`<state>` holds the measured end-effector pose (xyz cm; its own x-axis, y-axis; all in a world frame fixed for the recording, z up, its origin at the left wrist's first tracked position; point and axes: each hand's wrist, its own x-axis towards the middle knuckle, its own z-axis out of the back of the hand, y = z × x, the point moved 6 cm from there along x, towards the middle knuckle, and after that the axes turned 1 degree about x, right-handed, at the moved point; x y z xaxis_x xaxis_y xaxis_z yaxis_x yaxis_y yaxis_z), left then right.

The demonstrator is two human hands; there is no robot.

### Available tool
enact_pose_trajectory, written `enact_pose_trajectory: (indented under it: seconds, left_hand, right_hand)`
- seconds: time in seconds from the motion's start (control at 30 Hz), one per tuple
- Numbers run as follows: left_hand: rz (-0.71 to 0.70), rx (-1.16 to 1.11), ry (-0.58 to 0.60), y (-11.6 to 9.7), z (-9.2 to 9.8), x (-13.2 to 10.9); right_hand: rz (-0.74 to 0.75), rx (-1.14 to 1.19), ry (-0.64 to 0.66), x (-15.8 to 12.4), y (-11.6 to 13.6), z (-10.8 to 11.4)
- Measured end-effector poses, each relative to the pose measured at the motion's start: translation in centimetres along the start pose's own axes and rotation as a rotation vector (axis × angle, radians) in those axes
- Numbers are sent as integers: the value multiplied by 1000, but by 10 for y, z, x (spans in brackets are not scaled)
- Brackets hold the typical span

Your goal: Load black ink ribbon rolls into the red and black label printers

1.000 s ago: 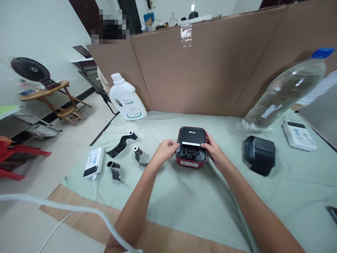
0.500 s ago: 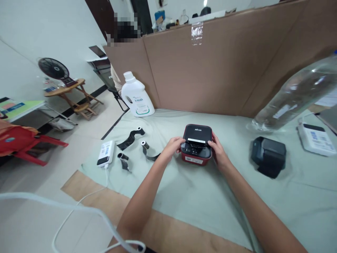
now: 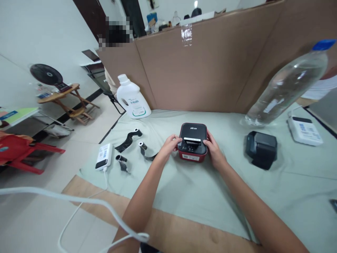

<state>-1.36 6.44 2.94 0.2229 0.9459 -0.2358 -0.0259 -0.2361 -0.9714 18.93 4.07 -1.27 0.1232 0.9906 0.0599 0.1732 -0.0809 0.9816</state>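
A small red and black printer (image 3: 193, 142) rests on the pale green cloth (image 3: 192, 186), a white strip showing at its slot. My left hand (image 3: 170, 146) grips its left side, thumb at the top edge. On the opposite side my right hand (image 3: 213, 149) holds it, thumb over the top edge and fingers along the side. Left of my left hand lie several small rolls with dark unrolled strips: a far roll (image 3: 129, 138), a middle roll (image 3: 143, 146) and a near roll (image 3: 121, 161).
A white power bank (image 3: 104, 156) with a cable lies at left. Behind stand a white jug (image 3: 134, 100) and a brown cardboard wall (image 3: 195, 70). To the right are a black device (image 3: 261, 149), a large water bottle (image 3: 288, 86) and another white power bank (image 3: 304, 130).
The whole view has shifted slightly, bringing the bottle's blue cap into sight. Both hands stay on the printer's sides, and its lid looks about the same.
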Motion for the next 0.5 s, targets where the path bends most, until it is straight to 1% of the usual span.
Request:
enact_pose_trajectory:
  seconds: [0.2, 0.33, 0.5]
  left_hand:
    - [37, 34, -6, 9, 4, 4]
    - [61, 24, -4, 16, 8, 10]
    - [83, 2, 16, 16, 7, 11]
  right_hand:
    - [7, 29, -17, -2, -10, 4]
    - [13, 8, -19, -2, -11, 5]
    - [-62, 10, -43, 4, -8, 3]
